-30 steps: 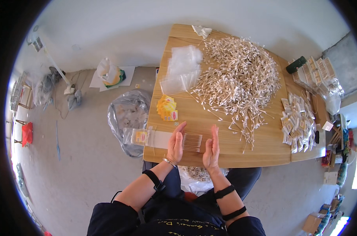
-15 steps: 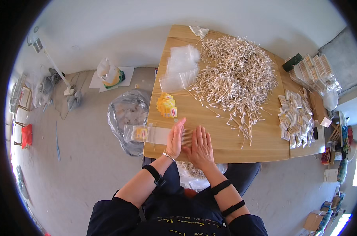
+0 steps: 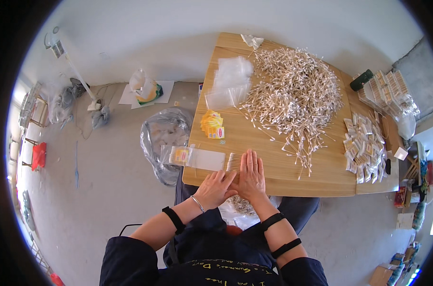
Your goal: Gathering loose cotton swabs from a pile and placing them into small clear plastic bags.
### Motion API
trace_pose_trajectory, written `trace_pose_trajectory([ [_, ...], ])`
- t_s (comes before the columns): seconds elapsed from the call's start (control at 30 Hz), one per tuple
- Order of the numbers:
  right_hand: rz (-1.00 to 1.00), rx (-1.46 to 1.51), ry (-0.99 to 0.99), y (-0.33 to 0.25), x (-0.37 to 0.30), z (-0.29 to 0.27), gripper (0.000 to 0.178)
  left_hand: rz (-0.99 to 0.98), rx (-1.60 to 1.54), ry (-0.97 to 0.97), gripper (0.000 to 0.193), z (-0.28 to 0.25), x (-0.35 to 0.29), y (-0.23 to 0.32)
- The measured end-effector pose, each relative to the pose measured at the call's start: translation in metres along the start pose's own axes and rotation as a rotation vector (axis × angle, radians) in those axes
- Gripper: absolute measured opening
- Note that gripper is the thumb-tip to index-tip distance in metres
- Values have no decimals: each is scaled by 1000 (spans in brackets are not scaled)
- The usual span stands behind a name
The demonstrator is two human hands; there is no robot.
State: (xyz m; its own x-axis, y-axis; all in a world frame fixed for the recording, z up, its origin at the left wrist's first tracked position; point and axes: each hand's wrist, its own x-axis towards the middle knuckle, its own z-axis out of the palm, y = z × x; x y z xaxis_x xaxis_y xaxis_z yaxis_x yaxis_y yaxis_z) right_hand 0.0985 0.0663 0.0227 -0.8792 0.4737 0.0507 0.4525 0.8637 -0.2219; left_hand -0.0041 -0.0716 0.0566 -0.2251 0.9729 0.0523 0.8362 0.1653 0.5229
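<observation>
A short row of cotton swabs (image 3: 233, 162) lies side by side on the wooden table (image 3: 283, 178) near its front edge. My right hand (image 3: 251, 177) rests flat along the row's right side, fingers straight and together. Bent over the table edge, my left hand (image 3: 216, 191) has its fingers apart at the near ends of the swabs, its tips close to my right hand. Left of the row is a white card strip (image 3: 209, 159). It reaches into a clear plastic bag (image 3: 167, 153) holding swabs and a yellow label (image 3: 180, 155).
A big heap of loose swabs (image 3: 297, 95) covers the table's middle. Yellow cards (image 3: 211, 125) and clear empty bags (image 3: 228, 83) lie at left, filled packs (image 3: 365, 148) at right. A plastic-lined container (image 3: 152, 138) stands by the left edge; swabs in plastic (image 3: 240, 206) sit at my lap.
My left hand has drawn back from the row's left side to its near ends, uncovering the card strip. My right hand stays at the row's right side. The view has shifted slightly.
</observation>
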Motion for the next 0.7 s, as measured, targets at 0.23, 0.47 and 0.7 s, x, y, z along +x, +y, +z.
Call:
trace_pose_trajectory([
  [0.23,-16,23,-5,0,0,2,100,-17,46,-23,69,5,2,-3],
  [0.47,-18,-18,41,3,-1,7,100,-53,103,-46,74,8,4,4],
  [0.7,-37,-3,31,3,-1,7,91,-93,111,-68,80,7,6,5],
])
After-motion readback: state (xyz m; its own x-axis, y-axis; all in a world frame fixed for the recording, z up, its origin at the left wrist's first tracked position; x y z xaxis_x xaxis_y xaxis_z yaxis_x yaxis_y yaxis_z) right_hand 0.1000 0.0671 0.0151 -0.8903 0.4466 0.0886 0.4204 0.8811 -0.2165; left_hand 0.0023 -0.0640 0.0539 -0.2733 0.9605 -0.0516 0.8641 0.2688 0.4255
